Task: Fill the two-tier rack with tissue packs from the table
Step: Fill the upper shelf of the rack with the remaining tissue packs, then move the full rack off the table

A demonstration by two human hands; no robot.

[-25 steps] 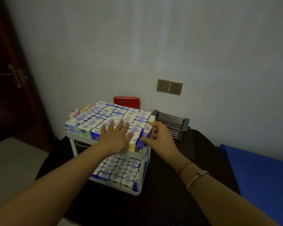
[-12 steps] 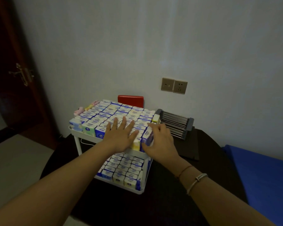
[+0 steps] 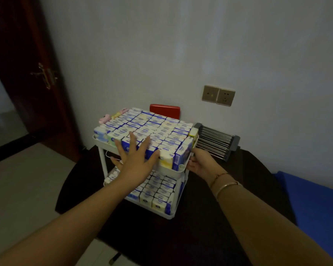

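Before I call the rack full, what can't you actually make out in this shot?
Head view only:
- Right hand fingertips: hidden behind the rack corner, so its grip is unclear.
- Lower tier packs: left part covered by the left hand and forearm.
- Red object: mostly hidden behind the upper tier packs.

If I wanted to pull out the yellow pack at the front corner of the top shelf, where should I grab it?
Pinch the yellow pack by its top edge, coming from above. It stands upright, wedged between packs, and the rack rim hides its lower part, so likely only the top is free.
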